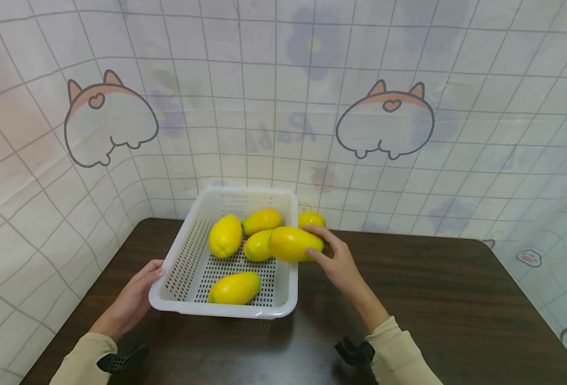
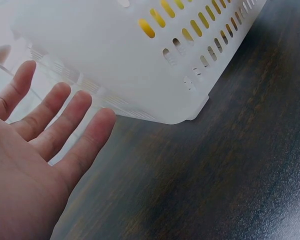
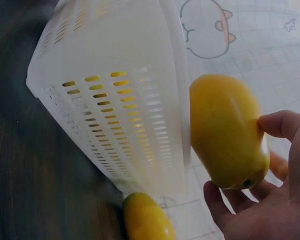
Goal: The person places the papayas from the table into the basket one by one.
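Observation:
A white perforated plastic basket [image 1: 175, 306] stands on the dark table with several yellow mangoes [image 1: 234, 289] inside. My left hand [image 1: 131, 299] holds its left rim, thumb at the edge and fingers spread along the outer side in the left wrist view. My right hand [image 1: 333, 259] grips another mango [image 1: 293, 244] between thumb and fingers, over the basket's right rim. The right wrist view shows that held mango [image 3: 225, 130] above rim height, its stem end toward the palm. One more mango [image 1: 311, 219] lies outside, by the basket's back right side.
The dark wooden table [image 1: 422, 299] stretches to the right of the basket. A white grid-patterned cloth [image 1: 264, 107] with cartoon animals hangs close behind the table and at both sides. A black strap device [image 1: 355, 351] sits at the right wrist, another [image 1: 122, 359] at the left.

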The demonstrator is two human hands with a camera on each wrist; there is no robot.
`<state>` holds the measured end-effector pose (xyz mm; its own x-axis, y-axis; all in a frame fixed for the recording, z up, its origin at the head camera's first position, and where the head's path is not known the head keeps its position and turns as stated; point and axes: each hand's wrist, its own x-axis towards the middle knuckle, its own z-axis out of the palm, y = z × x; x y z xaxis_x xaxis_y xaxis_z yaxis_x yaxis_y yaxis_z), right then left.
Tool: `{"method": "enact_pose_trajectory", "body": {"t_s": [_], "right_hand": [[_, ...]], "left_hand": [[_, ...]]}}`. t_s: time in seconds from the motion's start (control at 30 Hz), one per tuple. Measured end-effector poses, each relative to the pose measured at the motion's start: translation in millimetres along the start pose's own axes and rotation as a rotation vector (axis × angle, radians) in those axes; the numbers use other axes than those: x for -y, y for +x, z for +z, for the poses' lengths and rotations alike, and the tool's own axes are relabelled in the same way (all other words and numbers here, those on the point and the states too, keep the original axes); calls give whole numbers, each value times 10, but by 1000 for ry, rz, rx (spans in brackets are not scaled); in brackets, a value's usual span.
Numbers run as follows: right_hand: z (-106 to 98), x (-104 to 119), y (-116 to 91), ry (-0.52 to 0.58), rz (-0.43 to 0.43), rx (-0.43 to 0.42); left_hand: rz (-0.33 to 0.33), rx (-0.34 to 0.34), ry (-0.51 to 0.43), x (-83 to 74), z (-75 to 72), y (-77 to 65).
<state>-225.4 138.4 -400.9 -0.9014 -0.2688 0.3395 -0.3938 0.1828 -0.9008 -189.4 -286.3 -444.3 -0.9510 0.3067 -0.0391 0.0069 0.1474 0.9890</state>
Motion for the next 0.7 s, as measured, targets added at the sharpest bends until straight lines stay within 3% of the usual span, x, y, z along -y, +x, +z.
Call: {"method": "enact_pose_trajectory", "body": {"t_s": [0.23, 0.7], "right_hand": [[3, -27, 24, 17, -65, 50], [25, 22, 31, 25, -51, 60]], "left_hand": [[-6, -3, -4, -1, 1, -2], [-5, -2, -10, -13, 4, -9]]}}
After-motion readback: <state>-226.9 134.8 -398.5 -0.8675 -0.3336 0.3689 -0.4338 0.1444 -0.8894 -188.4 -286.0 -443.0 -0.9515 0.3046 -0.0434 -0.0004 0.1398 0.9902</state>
